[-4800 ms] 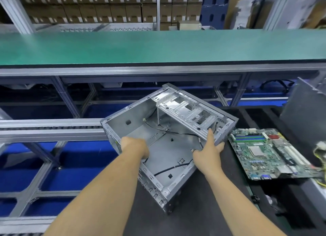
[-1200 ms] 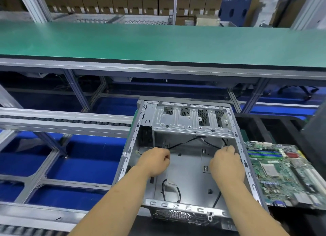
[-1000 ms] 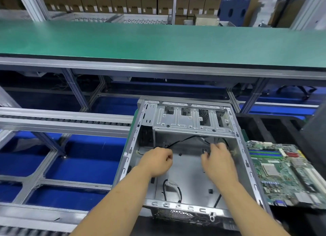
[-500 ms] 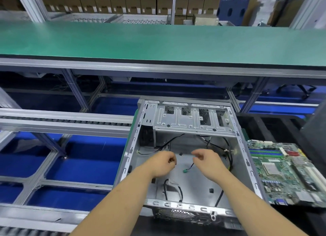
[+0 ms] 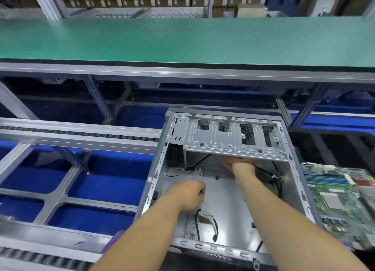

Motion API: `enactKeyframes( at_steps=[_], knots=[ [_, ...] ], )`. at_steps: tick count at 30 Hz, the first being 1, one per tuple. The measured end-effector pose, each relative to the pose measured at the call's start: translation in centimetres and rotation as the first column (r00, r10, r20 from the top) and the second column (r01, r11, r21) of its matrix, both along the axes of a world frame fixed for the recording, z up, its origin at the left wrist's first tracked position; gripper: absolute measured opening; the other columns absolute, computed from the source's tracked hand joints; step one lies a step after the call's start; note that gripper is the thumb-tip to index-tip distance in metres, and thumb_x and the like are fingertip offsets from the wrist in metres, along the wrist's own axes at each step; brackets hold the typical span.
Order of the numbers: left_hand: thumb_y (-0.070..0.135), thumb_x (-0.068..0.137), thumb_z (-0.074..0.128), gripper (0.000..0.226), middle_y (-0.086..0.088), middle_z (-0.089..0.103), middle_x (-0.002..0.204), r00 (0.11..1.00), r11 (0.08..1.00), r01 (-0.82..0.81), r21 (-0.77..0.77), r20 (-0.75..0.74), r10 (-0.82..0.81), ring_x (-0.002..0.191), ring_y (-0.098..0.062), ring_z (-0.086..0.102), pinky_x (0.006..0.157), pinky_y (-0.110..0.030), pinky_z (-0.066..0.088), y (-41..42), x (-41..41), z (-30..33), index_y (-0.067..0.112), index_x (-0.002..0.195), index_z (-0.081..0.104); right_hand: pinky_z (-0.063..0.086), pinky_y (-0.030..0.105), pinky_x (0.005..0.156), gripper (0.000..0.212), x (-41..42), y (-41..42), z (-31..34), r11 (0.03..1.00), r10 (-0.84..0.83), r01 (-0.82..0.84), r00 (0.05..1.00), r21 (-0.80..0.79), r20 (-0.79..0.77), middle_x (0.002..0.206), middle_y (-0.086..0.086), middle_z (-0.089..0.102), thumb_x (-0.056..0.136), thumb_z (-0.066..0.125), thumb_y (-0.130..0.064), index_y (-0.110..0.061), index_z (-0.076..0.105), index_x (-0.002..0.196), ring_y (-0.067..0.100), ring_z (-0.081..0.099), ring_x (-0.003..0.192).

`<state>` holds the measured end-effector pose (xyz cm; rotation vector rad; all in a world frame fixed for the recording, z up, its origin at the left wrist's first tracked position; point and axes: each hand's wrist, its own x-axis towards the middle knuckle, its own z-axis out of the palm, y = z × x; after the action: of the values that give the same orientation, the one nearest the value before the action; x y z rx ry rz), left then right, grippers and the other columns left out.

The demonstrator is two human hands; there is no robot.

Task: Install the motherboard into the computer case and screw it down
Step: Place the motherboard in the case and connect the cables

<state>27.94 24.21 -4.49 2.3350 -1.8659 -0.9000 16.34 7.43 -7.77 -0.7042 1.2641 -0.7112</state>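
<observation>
Right hand [image 5: 241, 166] now reached to 12 o'clock under drive cage [image 5: 233, 141], grasp hidden.
Left hand [image 5: 190, 195] fisted, seemingly empty; clearing cables [image 5: 205, 220] in case [image 5: 296, 169]; next, fetching motherboard [image 5: 341, 201] at 3 o'clock.

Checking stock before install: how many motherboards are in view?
1: the motherboard lies flat right of the computer case, outside it. Its right edge is cut off.

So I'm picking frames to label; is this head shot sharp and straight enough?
Head view: mostly usable, with the computer case and left hand fairly crisp; the motherboard smears toward the right edge; wide-angle bending curves the green conveyor belt; the right hand is partly hidden under the drive bracket, in shade.
</observation>
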Motion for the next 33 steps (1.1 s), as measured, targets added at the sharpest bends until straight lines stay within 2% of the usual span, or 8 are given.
enactKeyframes(
  at_steps=[5,7,11,14,18,24,28,33],
  knots=[
    [0.02,0.09,0.041,0.009,-0.005,0.059,0.102,1.0,1.0,0.003,0.017,0.023,-0.003,0.092,-0.028,0.054,0.075,-0.035,0.047,-0.1,0.1,-0.5,0.026,0.088,0.046,0.055,0.036,0.099,0.033,3.3,-0.7,-0.4,0.985,-0.062,-0.004,0.925,0.172,0.376,0.132,0.018,0.055,0.111,0.024,-0.004,-0.005,0.055,0.121,0.033,0.046,0.136],
    [0.02,0.09,0.041,0.007,-0.003,0.054,0.095,0.999,1.0,0.013,0.012,0.034,-0.013,0.089,-0.027,0.053,0.07,-0.033,0.042,-0.1,0.1,-0.8,0.026,0.088,0.045,0.045,0.025,0.106,0.04,5.1,-0.4,-0.8,0.946,0.324,-0.321,0.94,-0.045,0.111,0.15,0.016,0.049,0.11,0.026,-0.005,-0.003,0.043,0.147,0.023,0.05,0.135],
    [0.02,0.089,0.042,0.005,-0.003,0.053,0.093,0.999,1.0,0.029,0.011,0.043,-0.029,0.084,-0.026,0.049,0.067,-0.033,0.038,0.0,0.0,-0.7,0.025,0.089,0.045,0.049,0.025,0.08,0.028,7.2,0.7,-0.1,0.584,0.568,-0.808,0.472,-0.074,-0.674,0.122,0.006,0.065,0.109,0.038,-0.029,-0.02,0.057,0.128,0.014,0.063,0.091],
    [0.02,0.089,0.041,0.006,-0.001,0.051,0.092,0.999,0.999,0.034,0.015,0.036,-0.034,0.084,-0.025,0.049,0.067,-0.033,0.036,-0.1,0.0,-0.6,0.024,0.089,0.045,0.044,0.037,0.091,0.036,6.0,0.8,-0.3,0.516,0.432,-0.855,0.313,-0.053,-0.846,0.138,0.013,0.056,0.108,0.039,-0.04,-0.018,0.053,0.133,0.033,0.056,0.114],
    [0.02,0.088,0.041,0.008,0.003,0.048,0.086,0.999,0.999,0.041,0.009,0.01,-0.041,0.085,-0.024,0.048,0.067,-0.031,0.037,-0.2,-0.2,-0.3,0.025,0.089,0.048,0.048,0.034,0.078,0.032,2.1,1.8,0.6,0.302,0.436,-0.949,0.219,-0.088,-0.873,0.107,0.013,0.066,0.108,0.042,-0.027,-0.017,0.053,0.136,0.032,0.061,0.093],
    [0.026,0.09,0.041,0.018,0.002,0.06,0.107,0.999,0.999,0.042,0.001,-0.005,-0.042,0.093,-0.024,0.053,0.069,-0.031,0.04,-0.6,-0.8,0.5,0.028,0.102,0.055,0.051,0.031,0.08,0.025,-4.5,2.1,3.0,0.382,0.441,-0.918,0.084,0.102,-0.894,0.099,0.014,0.07,0.101,0.052,-0.022,-0.004,0.066,0.09,0.032,0.066,0.102],
    [0.032,0.093,0.042,0.035,0.001,0.058,0.129,0.992,0.991,0.126,-0.034,0.02,-0.125,0.117,-0.024,0.053,0.091,-0.037,0.046,-2.7,-2.5,1.7,0.029,0.126,0.054,0.052,0.033,0.088,0.032,-8.5,2.1,3.3,0.642,0.382,-0.742,0.092,0.192,-0.92,0.121,0.018,0.066,0.1,0.051,-0.018,0.001,0.062,0.123,0.035,0.063,0.115],
    [0.032,0.095,0.042,0.037,0.003,0.055,0.134,0.991,0.983,0.133,-0.128,-0.011,-0.136,0.122,-0.021,0.051,0.094,-0.038,0.045,-4.2,-5.6,2.1,0.029,0.13,0.053,0.05,0.038,0.097,0.036,-8.9,3.6,3.8,0.725,0.259,-0.688,0.21,0.046,-0.943,0.132,0.02,0.059,0.097,0.051,-0.021,-0.005,0.053,0.13,0.038,0.053,0.124]
  ],
)
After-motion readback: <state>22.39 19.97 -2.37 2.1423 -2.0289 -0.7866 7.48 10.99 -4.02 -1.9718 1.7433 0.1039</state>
